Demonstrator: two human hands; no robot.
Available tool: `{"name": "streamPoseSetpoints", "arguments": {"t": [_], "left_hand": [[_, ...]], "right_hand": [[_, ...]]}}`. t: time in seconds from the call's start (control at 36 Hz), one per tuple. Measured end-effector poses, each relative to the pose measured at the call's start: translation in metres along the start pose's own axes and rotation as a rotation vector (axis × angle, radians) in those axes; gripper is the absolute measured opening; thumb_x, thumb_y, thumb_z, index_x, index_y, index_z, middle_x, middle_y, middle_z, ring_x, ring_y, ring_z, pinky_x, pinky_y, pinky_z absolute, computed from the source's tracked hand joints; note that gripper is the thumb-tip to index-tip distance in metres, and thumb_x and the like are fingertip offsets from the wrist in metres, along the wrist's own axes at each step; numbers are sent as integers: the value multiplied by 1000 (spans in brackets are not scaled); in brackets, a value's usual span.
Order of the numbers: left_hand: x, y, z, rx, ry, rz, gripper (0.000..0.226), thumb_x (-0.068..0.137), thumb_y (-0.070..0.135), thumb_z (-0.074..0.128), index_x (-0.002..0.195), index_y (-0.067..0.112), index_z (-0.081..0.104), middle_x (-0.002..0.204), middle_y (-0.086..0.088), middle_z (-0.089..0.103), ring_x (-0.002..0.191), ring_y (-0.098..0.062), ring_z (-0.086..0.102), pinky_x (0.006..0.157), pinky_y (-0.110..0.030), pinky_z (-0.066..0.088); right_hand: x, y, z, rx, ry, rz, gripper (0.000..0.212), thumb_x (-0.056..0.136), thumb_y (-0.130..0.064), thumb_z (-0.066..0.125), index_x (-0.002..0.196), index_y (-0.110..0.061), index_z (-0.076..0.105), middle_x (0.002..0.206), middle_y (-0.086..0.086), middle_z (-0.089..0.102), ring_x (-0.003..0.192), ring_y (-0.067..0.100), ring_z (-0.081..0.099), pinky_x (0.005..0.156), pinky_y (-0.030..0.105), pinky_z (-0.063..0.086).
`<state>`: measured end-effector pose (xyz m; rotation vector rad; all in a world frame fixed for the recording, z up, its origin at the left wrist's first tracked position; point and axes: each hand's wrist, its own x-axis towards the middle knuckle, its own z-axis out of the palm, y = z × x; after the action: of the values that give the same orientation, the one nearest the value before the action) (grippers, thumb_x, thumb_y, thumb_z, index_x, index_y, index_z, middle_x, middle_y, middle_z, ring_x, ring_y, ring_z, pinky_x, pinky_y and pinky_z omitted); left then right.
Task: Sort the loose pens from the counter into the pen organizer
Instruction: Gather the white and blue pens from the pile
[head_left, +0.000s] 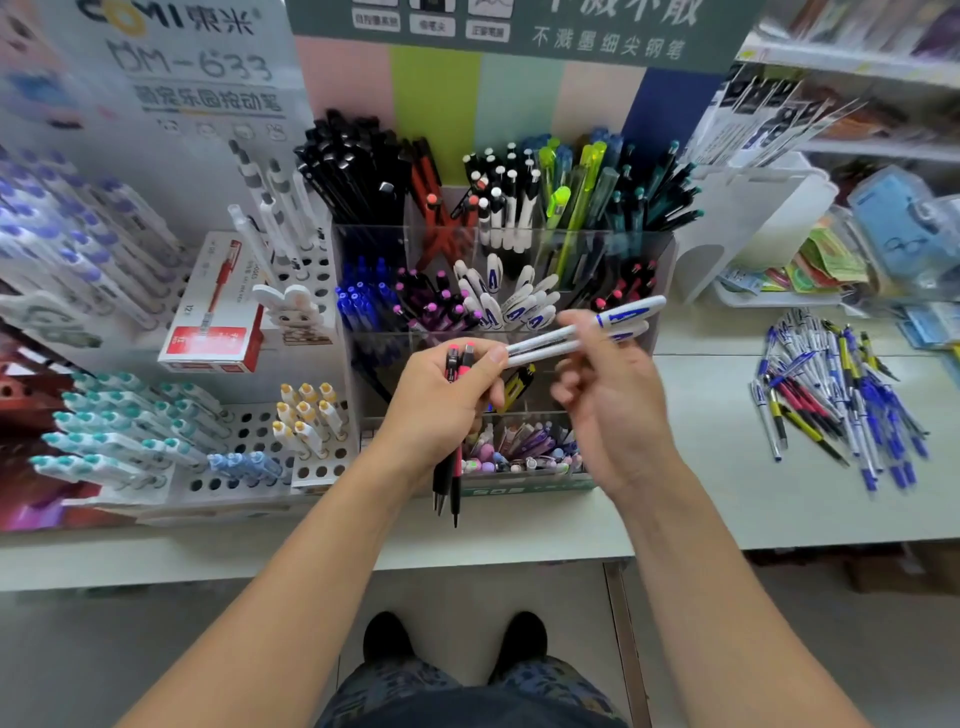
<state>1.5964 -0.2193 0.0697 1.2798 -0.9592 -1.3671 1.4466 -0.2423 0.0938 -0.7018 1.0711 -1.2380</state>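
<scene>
My left hand (441, 405) grips a small bunch of dark pens with pink tops (456, 467), tips pointing down, and its thumb also steadies the near ends of two white pens with blue caps (587, 328). My right hand (613, 395) pinches those two white pens near their middle, holding them level in front of the clear pen organizer (660, 249). The organizer's compartments hold black, red, white, green, blue and pink-topped pens. A heap of loose pens (836, 400) lies on the white counter (717, 467) to the right.
Pegboard racks with teal-capped pens (119, 436) and yellow-capped pens (306, 410) stand at the left beside a red and white pen box (218, 306). A low tray of small erasers (519, 452) sits under my hands. White bins and packets fill the right rear.
</scene>
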Motion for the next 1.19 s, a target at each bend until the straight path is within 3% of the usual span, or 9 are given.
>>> {"name": "streamPoseSetpoints", "arguments": {"t": [0.19,0.33,0.44,0.58,0.75,0.86,0.94,1.06,1.19], "left_hand": [[5,10,-9,-45,-36,-57,23,104,25,56,106,8,71,61,-2,55,47,-10,31,45,-22,29],[9,8,-23,-451,23,-251,24,106,30,51,97,10,59,60,5,39,45,-5,30,39,-15,26],[9,9,-29,-662,3,-322,21,106,28,48,92,13,54,58,6,35,42,-3,30,36,-14,26],[10,9,-39,-708,26,-332,22,106,28,48,91,13,55,59,6,36,43,-4,32,36,-15,28],[8,8,-42,-649,41,-325,19,106,26,50,93,13,55,61,5,37,45,-4,32,38,-14,27],[9,10,-38,-612,57,-306,21,106,28,50,93,13,56,61,5,38,46,-5,31,38,-15,27],[10,12,-36,-624,69,-305,23,106,32,50,94,13,57,62,5,39,47,-5,32,39,-16,29],[11,12,-34,-681,93,-326,25,106,33,50,93,13,57,62,5,40,48,-5,33,39,-16,31],[13,11,-32,-665,154,-293,25,107,32,49,95,12,57,62,4,43,51,-7,37,43,-17,34]], "right_hand": [[11,-31,4,-308,29,-471,13,103,-13,57,91,-13,59,65,1,55,47,16,53,44,28,50],[38,-46,17,-642,0,-835,8,102,-19,59,94,-18,60,81,2,63,60,19,64,54,29,54],[67,-28,26,-1194,-222,-791,11,95,-16,68,97,-5,66,96,6,66,87,18,60,80,29,48],[66,-22,30,-1212,-217,-718,24,89,-9,74,108,-13,59,76,-9,58,63,-2,54,60,10,38],[68,-5,35,-1562,-203,-721,23,103,-24,54,105,-4,66,95,13,61,95,34,53,80,41,42],[48,6,30,-1454,33,-863,31,101,-33,54,118,-10,66,118,8,59,106,27,52,90,29,41],[33,11,23,-1240,178,-717,42,96,-27,65,133,-11,56,128,6,57,119,22,52,104,22,36],[32,17,26,-991,132,-432,37,91,-8,69,125,-17,62,117,0,67,102,14,65,95,36,57],[35,15,42,-855,1,-358,56,93,8,53,144,-14,55,142,0,60,126,8,58,110,29,47]]}}
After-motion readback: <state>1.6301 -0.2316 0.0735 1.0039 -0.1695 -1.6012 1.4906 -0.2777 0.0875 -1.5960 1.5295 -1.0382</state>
